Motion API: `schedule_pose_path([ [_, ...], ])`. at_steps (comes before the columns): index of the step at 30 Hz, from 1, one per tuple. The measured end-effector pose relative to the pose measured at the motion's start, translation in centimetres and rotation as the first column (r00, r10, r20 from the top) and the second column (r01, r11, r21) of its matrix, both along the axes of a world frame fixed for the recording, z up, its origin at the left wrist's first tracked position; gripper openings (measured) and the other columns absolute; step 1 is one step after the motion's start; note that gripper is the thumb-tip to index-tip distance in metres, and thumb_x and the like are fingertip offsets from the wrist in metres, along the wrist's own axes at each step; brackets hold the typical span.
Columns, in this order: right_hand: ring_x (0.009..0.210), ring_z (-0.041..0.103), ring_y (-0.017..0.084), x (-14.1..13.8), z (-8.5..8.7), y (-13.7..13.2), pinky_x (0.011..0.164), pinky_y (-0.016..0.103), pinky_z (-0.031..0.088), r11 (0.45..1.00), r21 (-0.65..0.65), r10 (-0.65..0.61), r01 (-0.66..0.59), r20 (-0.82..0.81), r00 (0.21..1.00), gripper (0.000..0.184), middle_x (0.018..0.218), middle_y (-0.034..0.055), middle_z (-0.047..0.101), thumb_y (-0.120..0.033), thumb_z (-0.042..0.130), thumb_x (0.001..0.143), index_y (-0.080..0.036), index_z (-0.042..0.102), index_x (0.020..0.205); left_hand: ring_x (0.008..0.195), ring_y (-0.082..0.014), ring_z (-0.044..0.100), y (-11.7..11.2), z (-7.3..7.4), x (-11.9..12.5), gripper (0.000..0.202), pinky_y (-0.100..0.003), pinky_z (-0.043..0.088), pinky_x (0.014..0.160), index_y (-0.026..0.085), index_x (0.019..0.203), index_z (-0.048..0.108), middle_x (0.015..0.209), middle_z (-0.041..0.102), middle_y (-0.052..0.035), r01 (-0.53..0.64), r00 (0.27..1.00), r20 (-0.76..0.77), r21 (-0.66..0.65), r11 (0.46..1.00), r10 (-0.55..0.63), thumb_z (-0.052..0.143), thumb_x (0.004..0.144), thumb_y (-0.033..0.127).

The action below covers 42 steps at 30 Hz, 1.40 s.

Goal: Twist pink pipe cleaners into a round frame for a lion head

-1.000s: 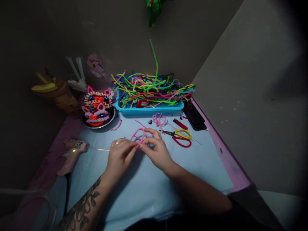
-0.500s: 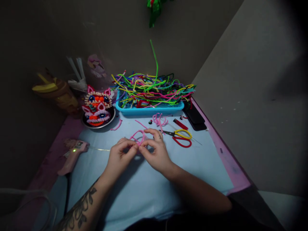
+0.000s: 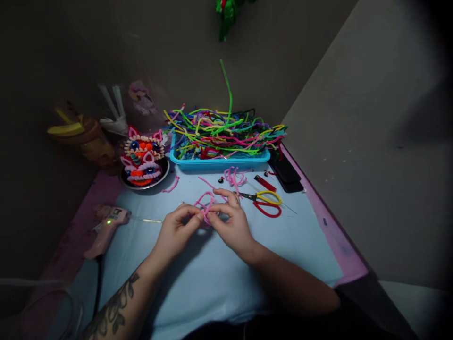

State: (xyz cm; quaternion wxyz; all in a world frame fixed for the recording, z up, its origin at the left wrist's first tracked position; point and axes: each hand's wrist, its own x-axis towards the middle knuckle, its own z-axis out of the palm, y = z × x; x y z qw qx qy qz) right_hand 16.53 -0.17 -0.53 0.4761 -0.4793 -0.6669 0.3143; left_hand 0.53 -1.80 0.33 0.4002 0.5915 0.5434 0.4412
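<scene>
Between my two hands is a small open frame of bent pink pipe cleaners [image 3: 205,199], held just above the blue table cover [image 3: 212,278]. My left hand [image 3: 180,229] pinches its near edge between thumb and forefinger. Close beside those fingertips, my right hand [image 3: 230,224] pinches the same pink piece, its forefinger raised. The exact spot under the fingertips is hidden. Beyond my right hand lie a loose bunch of pink pipe cleaners [image 3: 234,176] and scissors [image 3: 267,204] with one yellow and one red handle loop.
A blue tray [image 3: 219,165] heaped with colourful pipe cleaners stands at the back. Left of it, a metal bowl [image 3: 164,172] holds fuzzy animal heads [image 3: 144,170]. A pink glue gun [image 3: 109,229] lies at left with its cord. A red lighter [image 3: 265,183] and black phone-like slabs [image 3: 286,172] lie at right.
The pink frame has turned slightly and shifted a little to the right in my fingers. Both hands keep their pinch in nearly the same place.
</scene>
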Motion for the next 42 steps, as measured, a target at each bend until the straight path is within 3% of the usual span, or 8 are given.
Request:
schedule_pose_path([
  [4, 0.119, 0.054, 0.024, 0.0, -0.2, 0.0, 0.1, 0.042, 0.045, 1.0, -0.022, 0.007, -0.007, -0.011, 1.0, 0.008, 0.123, 0.007, 0.057, -0.02, 0.066, 0.076, -0.024, 0.072, 0.074, 0.066, -0.0181, 0.06, 0.0, 0.1, 0.1, 0.016, -0.033, 0.049, 0.066, 0.02, 0.069, 0.066, 0.068, 0.067, -0.0031, 0.013, 0.997, 0.074, -0.045, 0.999, -0.01, 0.061, 0.081, 0.031],
  [9, 0.119, 0.051, 0.026, 0.2, -0.1, -0.1, 0.104, 0.046, 0.041, 0.99, 0.141, -0.034, 0.019, 0.105, 0.994, 0.011, 0.122, 0.0059, 0.053, -0.019, 0.066, 0.076, -0.026, 0.074, 0.074, 0.062, -0.0167, 0.057, 0.0, 0.1, 0.1, 0.016, -0.031, 0.048, 0.061, 0.02, 0.067, 0.064, 0.065, 0.064, -0.0022, -0.061, 0.993, 0.103, -0.051, 0.997, 0.066, 0.062, 0.079, 0.031],
  [18, 0.123, 0.042, 0.029, 0.9, 0.4, -0.2, 0.11, 0.052, 0.035, 0.926, 0.369, -0.035, -0.085, 0.307, 0.951, 0.017, 0.128, 0.0023, 0.049, -0.018, 0.065, 0.075, -0.032, 0.074, 0.077, 0.068, -0.0175, 0.059, 0.0, 0.3, 0.2, 0.015, -0.031, 0.046, 0.066, 0.02, 0.068, 0.065, 0.067, 0.065, -0.0018, -0.133, 0.982, -0.115, 0.13, 0.983, 0.148, 0.059, 0.08, 0.027],
  [23, 0.124, 0.04, 0.031, 1.4, 0.3, 0.1, 0.111, 0.053, 0.032, 0.93, 0.356, -0.037, -0.085, 0.322, 0.946, 0.014, 0.128, 0.0013, 0.05, -0.022, 0.067, 0.076, -0.034, 0.074, 0.078, 0.072, -0.0184, 0.06, 0.0, 0.4, 0.1, 0.017, -0.033, 0.045, 0.071, 0.021, 0.066, 0.064, 0.067, 0.067, -0.0018, 0.056, 0.967, -0.256, 0.218, 0.974, 0.002, 0.058, 0.081, 0.024],
  [28, 0.126, 0.04, 0.03, 1.3, 0.7, 0.5, 0.11, 0.052, 0.032, 0.955, 0.285, -0.012, -0.081, 0.31, 0.951, 0.011, 0.129, 0.0019, 0.049, -0.024, 0.068, 0.076, -0.031, 0.075, 0.073, 0.071, -0.0174, 0.059, 0.3, 0.6, -0.2, 0.019, -0.032, 0.044, 0.074, 0.022, 0.067, 0.066, 0.066, 0.067, -0.0014, 0.218, 0.953, -0.261, 0.241, 0.946, -0.153, 0.058, 0.084, 0.025],
  [34, 0.124, 0.044, 0.029, 1.8, 1.2, 0.6, 0.108, 0.051, 0.037, 0.929, 0.357, -0.008, -0.103, 0.296, 0.955, 0.018, 0.131, 0.0036, 0.049, -0.024, 0.066, 0.078, -0.033, 0.076, 0.09, 0.071, -0.0182, 0.06, 0.4, 0.4, -0.6, 0.018, -0.032, 0.046, 0.069, 0.021, 0.066, 0.064, 0.068, 0.065, -0.0031, 0.143, 0.982, -0.14, 0.131, 0.981, -0.124, 0.057, 0.082, 0.024],
  [37, 0.125, 0.042, 0.029, 2.0, 1.1, 0.5, 0.109, 0.051, 0.036, 0.908, 0.4, -0.011, -0.124, 0.319, 0.948, 0.016, 0.128, 0.0013, 0.053, -0.025, 0.067, 0.079, -0.037, 0.076, 0.086, 0.07, -0.0187, 0.059, 0.4, 0.5, -0.6, 0.018, -0.033, 0.047, 0.069, 0.021, 0.065, 0.063, 0.068, 0.065, -0.0034, 0.152, 0.985, -0.099, 0.083, 0.985, -0.143, 0.057, 0.082, 0.025],
  [42, 0.131, 0.034, 0.031, 2.1, 1.1, 0.5, 0.112, 0.053, 0.031, 0.925, 0.334, 0.036, -0.179, 0.391, 0.92, 0.013, 0.136, 0.001, 0.049, -0.026, 0.066, 0.08, -0.033, 0.074, 0.086, 0.072, -0.0185, 0.059, 0.4, 0.7, -0.6, 0.019, -0.033, 0.046, 0.07, 0.021, 0.066, 0.063, 0.067, 0.065, -0.0025, 0.185, 0.977, -0.132, 0.132, 0.974, -0.167, 0.057, 0.084, 0.023],
])
